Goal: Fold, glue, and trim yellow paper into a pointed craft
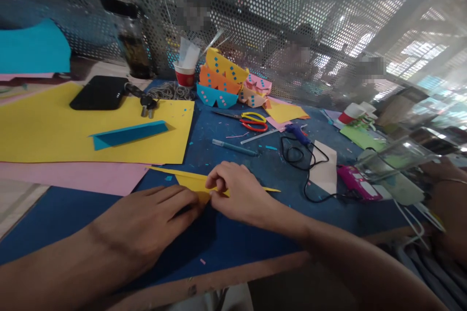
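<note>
A folded piece of yellow paper [188, 181] lies on the blue tabletop between my hands, a narrow strip of it sticking out on both sides. My left hand [146, 226] rests on its near left part, fingers together and stretched towards the paper. Thumb and fingers of my right hand [241, 192] pinch the paper near its middle; the fingertips partly cover it. A folded blue paper strip [129, 135] sits on a large yellow sheet [44, 136] to the left. Beyond my right hand are a teal pen [235, 147] and scissors with red and yellow handles [251, 121].
Decorated paper pieces [221, 77] stand at the back beside a red-and-white cup [185, 74]. A black phone [99, 92], keys [148, 104] and a jar [133, 43] are on the left. To the right lie a blue glue gun [298, 133], its cord and a pink power strip [359, 183].
</note>
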The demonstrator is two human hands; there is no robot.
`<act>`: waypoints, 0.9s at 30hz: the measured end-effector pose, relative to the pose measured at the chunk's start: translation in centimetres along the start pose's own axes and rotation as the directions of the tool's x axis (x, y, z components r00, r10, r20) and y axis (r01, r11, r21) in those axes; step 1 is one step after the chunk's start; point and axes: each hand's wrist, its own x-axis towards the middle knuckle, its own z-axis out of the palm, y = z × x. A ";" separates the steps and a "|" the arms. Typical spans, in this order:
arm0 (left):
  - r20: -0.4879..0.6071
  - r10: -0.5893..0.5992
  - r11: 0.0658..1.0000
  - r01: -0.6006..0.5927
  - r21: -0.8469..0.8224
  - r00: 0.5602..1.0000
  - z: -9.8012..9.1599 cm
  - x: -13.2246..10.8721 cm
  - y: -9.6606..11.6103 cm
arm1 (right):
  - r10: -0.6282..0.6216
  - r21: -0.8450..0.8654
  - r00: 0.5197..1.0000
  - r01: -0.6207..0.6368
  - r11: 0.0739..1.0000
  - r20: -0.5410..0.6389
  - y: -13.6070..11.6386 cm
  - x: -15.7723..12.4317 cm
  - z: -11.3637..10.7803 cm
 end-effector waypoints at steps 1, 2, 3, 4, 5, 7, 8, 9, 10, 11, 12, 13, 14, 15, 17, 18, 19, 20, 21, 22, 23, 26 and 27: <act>0.001 -0.010 1.000 0.010 -0.004 1.000 0.1 0.0 0.0 | -0.004 -0.003 1.000 0.004 1.000 -0.003 0.0 0.0 0.0; -0.002 -0.023 1.000 0.023 -0.014 1.000 0.2 0.0 0.0 | -0.002 -0.007 1.000 0.002 1.000 -0.004 0.0 0.0 0.0; -0.012 -0.035 0.999 0.035 -0.031 0.999 0.3 0.1 -0.1 | 0.003 -0.008 1.000 -0.003 1.000 0.000 0.0 0.1 -0.2; -0.018 -0.042 0.998 0.041 -0.055 0.999 0.4 0.1 -0.1 | 0.012 0.000 1.000 -0.012 1.000 0.009 -0.1 0.1 -0.4; -0.029 -0.044 0.996 0.042 -0.080 0.999 0.4 0.1 -0.2 | 0.025 0.019 0.999 -0.025 1.000 0.026 -0.2 0.2 -0.6; -0.041 -0.043 0.992 0.038 -0.119 0.998 0.5 0.2 -0.5 | 0.053 0.084 0.996 -0.059 0.995 0.070 -0.3 0.4 -1.2; -0.036 -0.051 0.991 0.046 -0.126 0.998 0.5 0.2 -0.6 | 0.062 0.121 0.994 -0.073 0.990 0.092 -0.4 0.4 -1.4; -0.024 -0.062 0.990 0.058 -0.129 0.998 0.5 0.2 -0.6 | 0.068 0.153 0.992 -0.084 0.985 0.107 -0.4 0.4 -1.6; -0.014 -0.074 0.989 0.072 -0.128 0.997 0.5 0.2 -0.7 | 0.070 0.175 0.991 -0.090 0.980 0.113 -0.3 0.4 -1.8; -0.006 -0.085 0.988 0.084 -0.130 0.996 0.5 0.2 -0.7 | 0.066 0.186 0.991 -0.087 0.979 0.115 -0.2 0.4 -1.9; 0.000 -0.094 0.986 0.093 -0.139 0.996 0.5 0.2 -0.7 | 0.055 0.191 0.992 -0.077 0.979 0.116 -0.1 0.3 -2.0; 0.001 -0.098 0.984 0.097 -0.151 0.995 0.5 0.2 -0.7 | 0.039 0.192 0.992 -0.061 0.979 0.117 0.1 0.2 -2.1; 0.001 -0.101 0.981 0.100 -0.164 0.995 0.5 0.2 -0.7 | 0.018 0.191 0.993 -0.041 0.981 0.119 0.2 0.1 -2.1; -0.001 -0.103 0.980 0.101 -0.173 0.995 0.5 0.2 -0.8 | -0.005 0.188 0.993 -0.018 0.982 0.121 0.4 -0.1 -2.1; -0.006 -0.098 0.979 0.096 -0.179 0.995 0.5 0.1 -0.8 | -0.046 0.173 0.991 0.025 0.985 0.123 0.7 -0.2 -2.2; -0.008 -0.094 0.980 0.091 -0.180 0.996 0.5 0.1 -0.9 | -0.062 0.162 0.990 0.041 0.986 0.124 0.8 -0.3 -2.2; -0.004 -0.090 0.979 0.088 -0.184 0.996 0.5 0.0 -0.9 | -0.073 0.149 0.989 0.054 0.987 0.127 0.9 -0.4 -2.3; -0.003 -0.086 0.978 0.084 -0.190 0.996 0.5 -0.1 -0.9 | -0.083 0.137 0.988 0.065 0.988 0.131 0.9 -0.4 -2.3; 0.003 -0.084 0.977 0.083 -0.197 0.996 0.6 -0.2 -0.9 | -0.091 0.129 0.987 0.074 0.989 0.135 1.0 -0.4 -2.3; 0.010 -0.087 0.976 0.087 -0.198 0.996 0.7 -0.2 -0.8 | -0.099 0.122 0.985 0.082 0.989 0.139 1.0 -0.3 -2.3; 0.017 -0.087 0.978 0.088 -0.191 0.996 0.7 -0.2 -0.7 | -0.105 0.117 0.984 0.089 0.989 0.141 1.0 -0.2 -2.3; 0.029 -0.096 0.989 0.098 -0.106 0.995 1.0 -0.1 -0.2 | -0.103 0.107 0.983 0.087 0.990 0.152 1.0 0.0 -2.3; 0.024 -0.086 0.993 0.088 -0.078 0.996 1.0 -0.1 -0.1 | -0.095 0.109 0.983 0.078 0.991 0.156 1.0 0.1 -2.2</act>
